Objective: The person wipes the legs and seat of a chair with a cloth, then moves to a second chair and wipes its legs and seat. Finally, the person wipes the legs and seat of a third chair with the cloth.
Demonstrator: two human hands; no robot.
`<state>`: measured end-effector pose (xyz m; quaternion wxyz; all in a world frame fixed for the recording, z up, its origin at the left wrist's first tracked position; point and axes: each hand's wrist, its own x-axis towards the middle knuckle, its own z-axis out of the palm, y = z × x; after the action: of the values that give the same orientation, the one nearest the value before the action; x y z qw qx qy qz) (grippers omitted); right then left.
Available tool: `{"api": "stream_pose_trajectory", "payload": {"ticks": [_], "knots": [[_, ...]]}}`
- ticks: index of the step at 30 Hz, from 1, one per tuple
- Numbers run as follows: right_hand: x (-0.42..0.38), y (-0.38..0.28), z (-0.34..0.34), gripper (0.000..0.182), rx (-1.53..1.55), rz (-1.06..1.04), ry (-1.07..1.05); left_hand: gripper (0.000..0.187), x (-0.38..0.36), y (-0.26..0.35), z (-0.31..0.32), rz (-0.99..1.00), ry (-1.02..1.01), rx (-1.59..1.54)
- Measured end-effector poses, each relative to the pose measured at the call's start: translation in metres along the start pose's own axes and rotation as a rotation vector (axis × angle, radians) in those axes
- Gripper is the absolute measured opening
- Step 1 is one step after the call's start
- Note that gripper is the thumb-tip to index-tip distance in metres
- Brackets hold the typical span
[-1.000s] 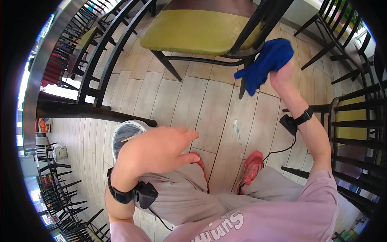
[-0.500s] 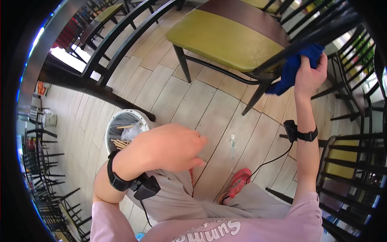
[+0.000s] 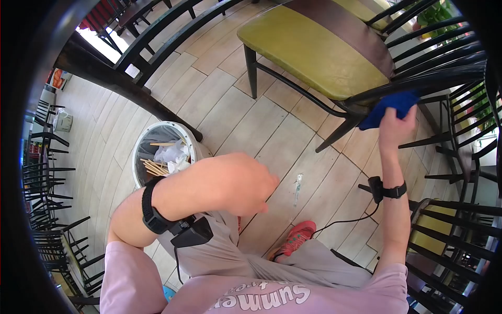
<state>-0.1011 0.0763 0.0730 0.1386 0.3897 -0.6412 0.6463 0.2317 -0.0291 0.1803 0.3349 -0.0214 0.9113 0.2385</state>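
Note:
My right hand (image 3: 398, 128) is closed around a blue cloth (image 3: 391, 110) and presses it against the black frame at the back corner of a chair with an olive-green and brown seat (image 3: 308, 49). Part of the cloth hangs below the fingers. My left hand (image 3: 238, 183) hovers over the floor beside a white-rimmed trash bin (image 3: 194, 152). Its fingers are curled in and no object shows in them; the palm faces away from me.
Inside the bin are wooden sticks (image 3: 155, 167) and crumpled white tissue (image 3: 175, 153). A small clear wrapper (image 3: 298, 188) lies on the tiled floor. Another chair (image 3: 434, 225) stands close at my right, and a dark wooden beam (image 3: 125, 102) runs beside the bin.
The view has shifted slightly. My right hand and the blue cloth sit lower along the chair frame, and the cloth is more bunched. The left hand stays curled near the bin.

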Motion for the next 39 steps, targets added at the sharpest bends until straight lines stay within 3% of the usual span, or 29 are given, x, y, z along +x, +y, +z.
{"api": "stream_pose_trajectory", "payload": {"ticks": [2, 4, 5, 7, 11, 15, 19, 21, 25, 28, 39], "knots": [[-0.019, 0.022, 0.002, 0.022, -0.062, 0.02, -0.07, 0.041, 0.001, 0.0, 0.003, 0.007, -0.005, -0.007], [-0.03, 0.046, 0.003, 0.023, -0.183, -0.222, -0.149, 0.04, 0.0, 0.0, 0.004, 0.009, -0.007, -0.018], [-0.031, 0.048, 0.005, 0.023, -0.179, -0.226, -0.152, 0.04, 0.001, 0.0, 0.003, -0.002, -0.028, -0.012], [-0.036, 0.035, 0.007, 0.024, -0.007, 0.013, -0.112, 0.039, 0.002, 0.0, 0.004, -0.002, -0.055, -0.005], [-0.03, 0.044, -0.009, 0.023, -0.161, 0.021, -0.157, 0.037, 0.008, 0.006, 0.006, 0.033, -0.007, 0.029], [-0.017, 0.034, -0.009, 0.019, -0.156, -0.104, -0.225, 0.036, 0.005, 0.014, 0.006, 0.073, 0.0, 0.081], [-0.003, 0.01, -0.014, 0.017, -0.207, 0.012, -0.341, 0.036, -0.004, 0.016, 0.016, 0.107, 0.082, 0.102], [0.0, 0.003, -0.016, 0.019, -0.315, 0.094, -0.401, 0.036, -0.006, 0.016, 0.019, 0.088, 0.078, 0.093], [0.008, -0.006, -0.022, 0.026, -0.646, 0.091, -0.476, 0.037, -0.011, 0.02, 0.017, 0.04, 0.072, 0.104], [0.01, -0.013, -0.021, 0.028, -0.712, 0.063, -0.475, 0.038, -0.012, 0.023, 0.016, 0.0, 0.073, 0.116], [0.026, -0.02, -0.029, 0.029, -0.654, 0.101, -0.578, 0.04, -0.012, 0.03, 0.02, 0.022, 0.085, 0.172]]}}
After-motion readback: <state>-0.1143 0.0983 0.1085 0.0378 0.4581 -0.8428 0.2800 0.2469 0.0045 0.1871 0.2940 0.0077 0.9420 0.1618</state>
